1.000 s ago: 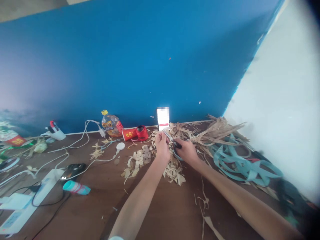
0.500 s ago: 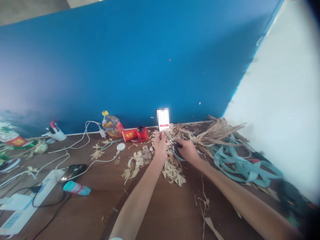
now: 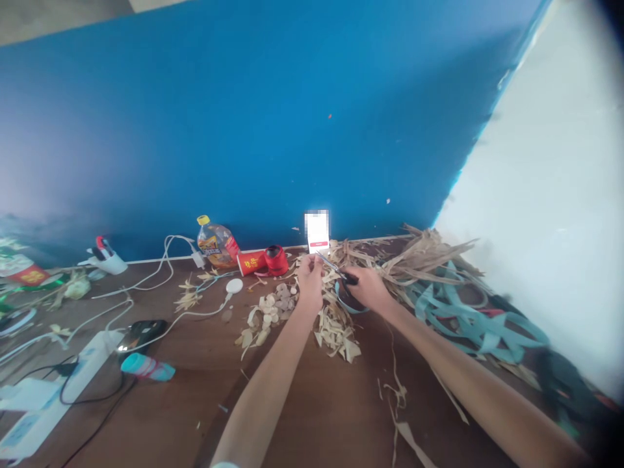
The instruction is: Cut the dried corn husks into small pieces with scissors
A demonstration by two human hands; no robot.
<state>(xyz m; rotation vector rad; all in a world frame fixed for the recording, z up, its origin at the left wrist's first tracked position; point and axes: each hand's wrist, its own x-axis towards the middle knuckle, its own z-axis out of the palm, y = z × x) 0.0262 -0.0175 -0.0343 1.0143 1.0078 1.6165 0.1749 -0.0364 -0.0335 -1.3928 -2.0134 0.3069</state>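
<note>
My right hand (image 3: 366,286) grips a pair of scissors (image 3: 334,265) by the dark handles, its blades pointing up and left. At their tips is my left hand (image 3: 311,281), with thumb and fingers pinched together; whatever lies between them is too small to make out. Pale dry husk scraps (image 3: 337,335) lie heaped below and between the hands. A light blue band (image 3: 347,305) curves beneath my right hand. Left of my left hand sit small cream and grey round pieces (image 3: 273,307). Behind my hands a lit phone (image 3: 318,235) leans against the wall.
Long dry leaves (image 3: 424,255) and tangled blue strapping (image 3: 480,325) lie to the right. Leftward are a red cup (image 3: 252,262), a red roll (image 3: 276,260), a plastic bottle (image 3: 217,244), a cyan roll (image 3: 147,367), a power strip (image 3: 63,393) and white cables. A blue wall (image 3: 244,130) rises behind.
The right hand's scissors handles have spread slightly, and more of the blue band shows beneath. The left hand keeps its pinch, and the view has shifted a little.
</note>
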